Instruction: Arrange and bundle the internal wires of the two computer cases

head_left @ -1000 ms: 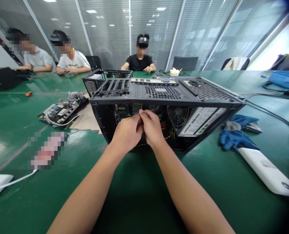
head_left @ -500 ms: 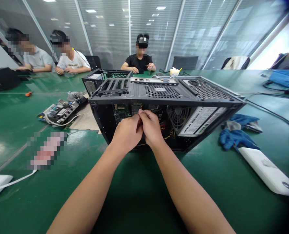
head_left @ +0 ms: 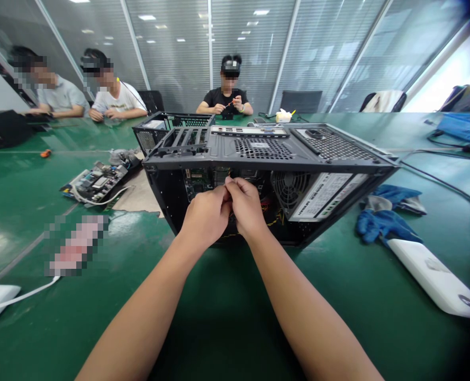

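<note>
Left hand [head_left: 208, 212] and right hand [head_left: 246, 207] bunch narrowly at the case [head_left: 224, 150], what they hold unclear; light touch should spare wires [head_left: 279, 216]

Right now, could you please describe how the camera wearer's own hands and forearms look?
The left hand and right hand are ungloved, with no ring, watch or bracelet showing. The left forearm and right forearm are bare to the picture's lower edge, no sleeve or marking visible.

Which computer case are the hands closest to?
The front computer case, its open side showing the power supply; the rear case stands farther back, partly hidden behind it.
</note>
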{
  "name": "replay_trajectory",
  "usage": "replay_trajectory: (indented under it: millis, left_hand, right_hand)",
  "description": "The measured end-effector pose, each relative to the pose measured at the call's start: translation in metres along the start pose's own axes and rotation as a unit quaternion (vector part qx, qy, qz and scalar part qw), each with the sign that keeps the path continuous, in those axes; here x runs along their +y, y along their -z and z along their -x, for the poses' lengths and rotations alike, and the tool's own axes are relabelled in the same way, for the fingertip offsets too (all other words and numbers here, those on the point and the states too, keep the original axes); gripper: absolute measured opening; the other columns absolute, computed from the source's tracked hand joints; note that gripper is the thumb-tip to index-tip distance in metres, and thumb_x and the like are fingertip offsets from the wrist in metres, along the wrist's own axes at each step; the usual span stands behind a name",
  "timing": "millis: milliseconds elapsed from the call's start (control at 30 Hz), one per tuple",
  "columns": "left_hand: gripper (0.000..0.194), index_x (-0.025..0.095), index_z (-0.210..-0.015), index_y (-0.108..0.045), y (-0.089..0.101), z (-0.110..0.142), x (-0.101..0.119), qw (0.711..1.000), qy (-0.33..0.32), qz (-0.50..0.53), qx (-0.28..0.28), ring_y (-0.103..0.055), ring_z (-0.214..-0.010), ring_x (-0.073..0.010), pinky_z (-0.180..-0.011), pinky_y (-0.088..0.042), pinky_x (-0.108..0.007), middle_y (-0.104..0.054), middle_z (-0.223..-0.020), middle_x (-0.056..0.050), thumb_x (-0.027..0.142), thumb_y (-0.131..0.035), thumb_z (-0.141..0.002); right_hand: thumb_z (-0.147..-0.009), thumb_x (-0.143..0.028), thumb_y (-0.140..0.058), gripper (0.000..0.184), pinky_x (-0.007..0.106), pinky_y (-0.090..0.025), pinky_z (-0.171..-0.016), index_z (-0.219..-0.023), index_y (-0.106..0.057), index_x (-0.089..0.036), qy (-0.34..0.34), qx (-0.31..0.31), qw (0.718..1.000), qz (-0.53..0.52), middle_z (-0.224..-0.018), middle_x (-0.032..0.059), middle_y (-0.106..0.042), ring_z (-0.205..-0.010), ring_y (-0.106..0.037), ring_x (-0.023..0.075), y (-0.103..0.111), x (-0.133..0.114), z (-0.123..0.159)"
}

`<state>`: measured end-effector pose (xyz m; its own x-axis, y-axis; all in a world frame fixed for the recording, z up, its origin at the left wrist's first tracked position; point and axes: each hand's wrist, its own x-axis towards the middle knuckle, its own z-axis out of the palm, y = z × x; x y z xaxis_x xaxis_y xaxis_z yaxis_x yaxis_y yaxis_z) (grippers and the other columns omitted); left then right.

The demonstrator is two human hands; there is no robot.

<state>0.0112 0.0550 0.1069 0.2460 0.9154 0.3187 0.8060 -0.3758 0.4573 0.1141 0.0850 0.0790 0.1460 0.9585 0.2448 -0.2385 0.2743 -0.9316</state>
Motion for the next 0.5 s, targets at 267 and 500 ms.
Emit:
replay_trajectory:
  millis: [267,500]
  left_hand:
    - [0.017,0.018,-0.093,-0.065,0.0029,0.0002,0.0044,0.999,0.019,-0.046,-0.011,-0.069,-0.078,-0.0234,-0.069,-0.050,-0.031,-0.072,-0.084,-0.008,0.017,-0.049,-0.091]
    - [0.017,0.019,-0.094,-0.063,0.0031,0.0011,0.0049,0.996,0.031,-0.081,0.004,-0.070,-0.079,-0.0260,-0.067,-0.048,-0.034,-0.073,-0.088,-0.010,0.019,-0.046,-0.092]
  right_hand:
    - [-0.081,-0.042,-0.064,0.038,0.026,-0.031,-0.051,-0.059,-0.041,-0.021,-0.008,0.000,1.000,-0.008,-0.059,-0.0046,-0.040,-0.056,-0.037,0.0105,0.0014,0.0011,-0.0005]
    - [-0.084,-0.042,-0.060,0.036,0.027,-0.035,-0.056,-0.060,-0.042,-0.022,0.022,0.010,0.998,0.049,-0.059,-0.0041,-0.042,-0.058,-0.042,0.0113,0.0031,0.0041,-0.0030]
